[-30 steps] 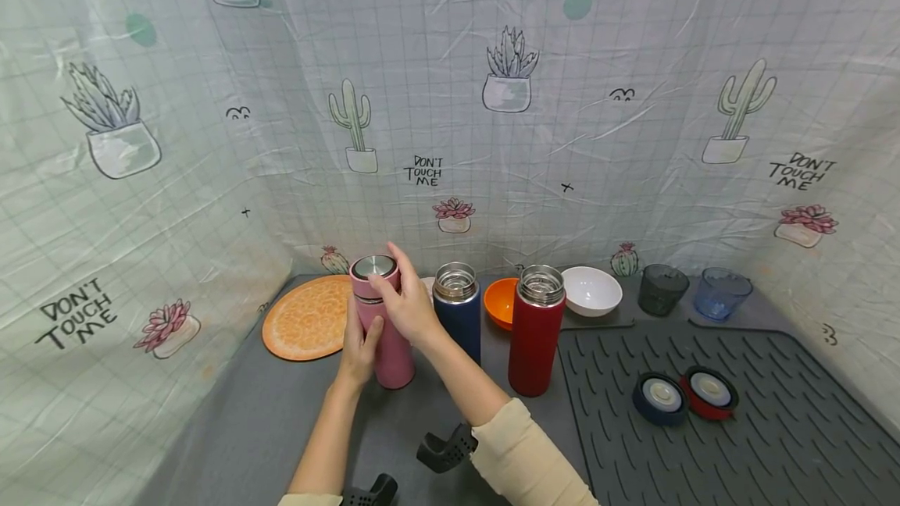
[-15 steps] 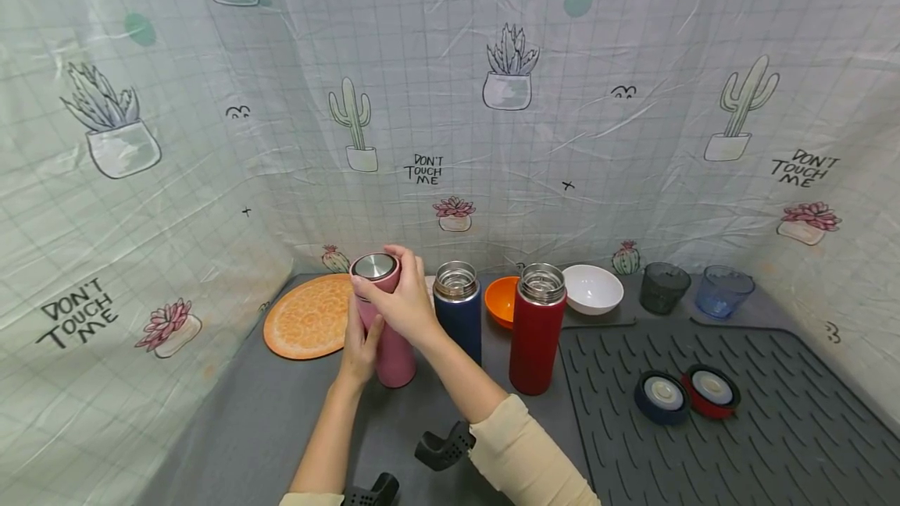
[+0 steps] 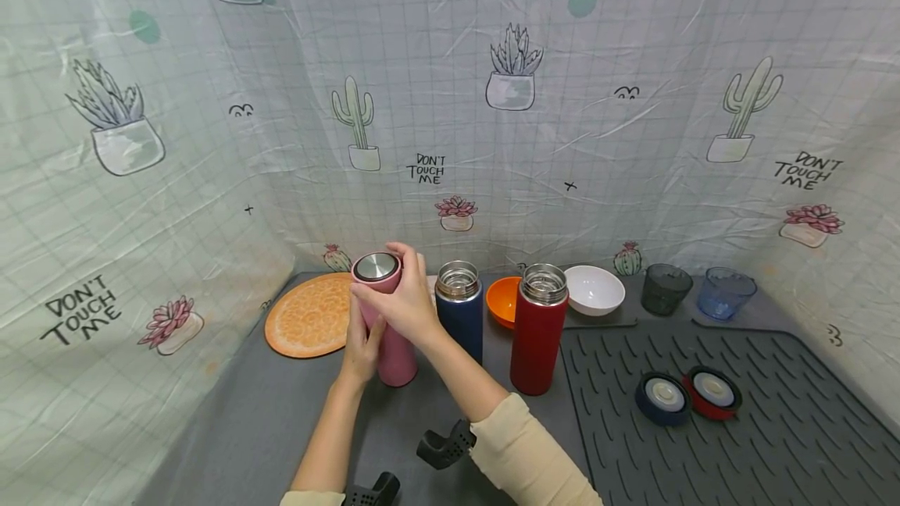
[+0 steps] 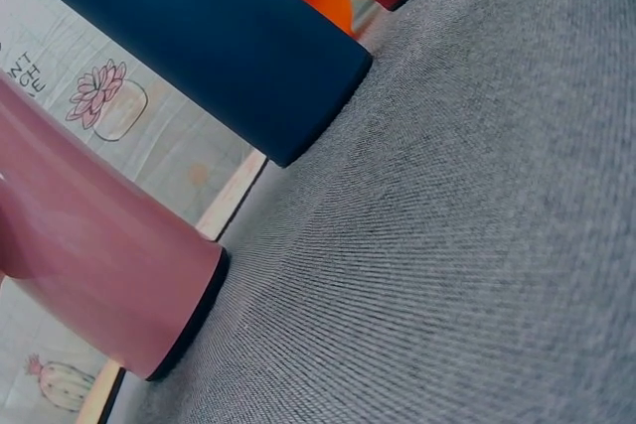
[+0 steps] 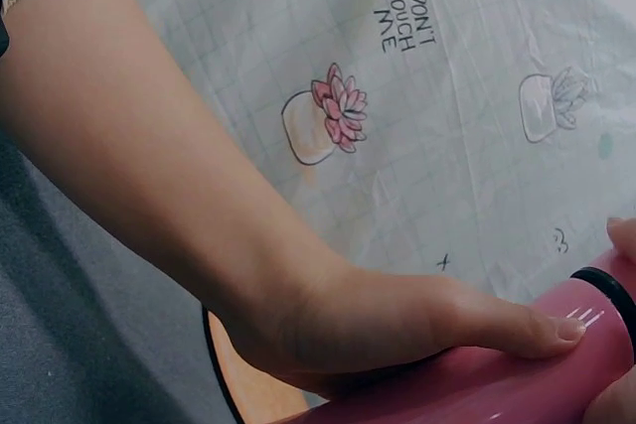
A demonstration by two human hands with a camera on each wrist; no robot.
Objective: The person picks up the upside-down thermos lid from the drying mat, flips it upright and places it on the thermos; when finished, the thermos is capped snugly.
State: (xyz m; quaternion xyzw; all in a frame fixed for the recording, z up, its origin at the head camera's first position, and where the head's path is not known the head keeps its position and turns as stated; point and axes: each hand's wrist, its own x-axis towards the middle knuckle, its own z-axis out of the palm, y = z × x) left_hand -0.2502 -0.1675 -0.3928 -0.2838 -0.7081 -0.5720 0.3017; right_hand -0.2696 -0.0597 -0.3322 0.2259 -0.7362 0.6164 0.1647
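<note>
Since a second ago the right hand (image 3: pixel 402 304) has curled down around the lid (image 3: pixel 376 267) of the pink flask (image 3: pixel 389 334); its fingers were raised then. We note the left hand (image 3: pixel 362 351) wrapped around the flask body lower down. The flask stands upright on the grey table (image 3: pixel 267 420), just left of the navy flask (image 3: pixel 459 311) and the red flask (image 3: pixel 537 329). Left wrist view alone shows the pink base (image 4: pixel 149 330) seated flat on the table. Right wrist view alone shows the left thumb (image 5: pixel 497 325) pressed along the pink wall under the lid's black seam. On the ribbed mat (image 3: pixel 738 443), two loose lids (image 3: pixel 687 394).
</note>
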